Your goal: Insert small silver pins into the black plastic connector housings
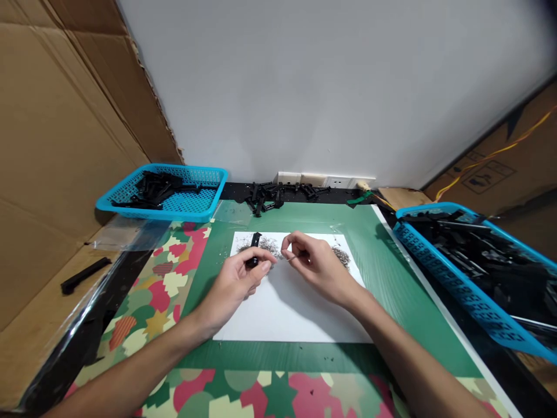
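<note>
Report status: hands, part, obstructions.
Left hand grips black part. Right hand pinches thin metal pin. Both over white sheet; nothing between them.

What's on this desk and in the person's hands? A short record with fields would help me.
left hand: pinches a small black plastic part
right hand: pinches a thin silvery pin
work surface: white sheet on a green mat
on the sheet: piles of tiny grey metal pieces
left side: blue plastic basket holding black parts
right side: second blue basket, fuller
by the wall: loose black parts
</note>
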The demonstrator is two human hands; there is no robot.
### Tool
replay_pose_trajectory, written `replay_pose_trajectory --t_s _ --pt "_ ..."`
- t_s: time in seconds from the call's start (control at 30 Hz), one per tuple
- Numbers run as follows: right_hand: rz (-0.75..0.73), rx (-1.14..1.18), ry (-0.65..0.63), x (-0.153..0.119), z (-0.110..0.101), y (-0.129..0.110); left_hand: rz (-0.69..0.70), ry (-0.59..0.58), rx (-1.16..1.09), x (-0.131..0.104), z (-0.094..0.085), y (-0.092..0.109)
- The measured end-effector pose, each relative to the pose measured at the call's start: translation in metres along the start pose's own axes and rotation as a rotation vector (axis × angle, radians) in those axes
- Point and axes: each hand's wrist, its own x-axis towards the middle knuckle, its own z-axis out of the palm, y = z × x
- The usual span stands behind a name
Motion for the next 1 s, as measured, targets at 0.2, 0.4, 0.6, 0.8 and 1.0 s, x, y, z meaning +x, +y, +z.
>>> replay_pose_trajectory --t_s 0.2,0.4,0.6,0.8,1.0 --pt "-0.076 0.037 0.108 -0.001 0.017 -0.008 0.185 0.204 0.259 0.002 -0.002 -0.006" --pt "-0.118 0.0 0.12 -0.003 0.024 -0.006 0.229 0.194 0.375 0.002 -0.001 -0.004" --pt "-0.185 -0.206 0.187 -0.003 0.031 0.001 0.279 0.251 0.417 0.001 0.0 -0.004" --pt "-0.302 -0.416 0.223 -0.003 0.036 0.004 0.317 0.302 0.566 0.003 -0.007 -0.009" --pt "-0.168 -0.246 0.242 -0.003 0.029 0.003 0.37 0.414 0.959 0.002 -0.016 -0.004"
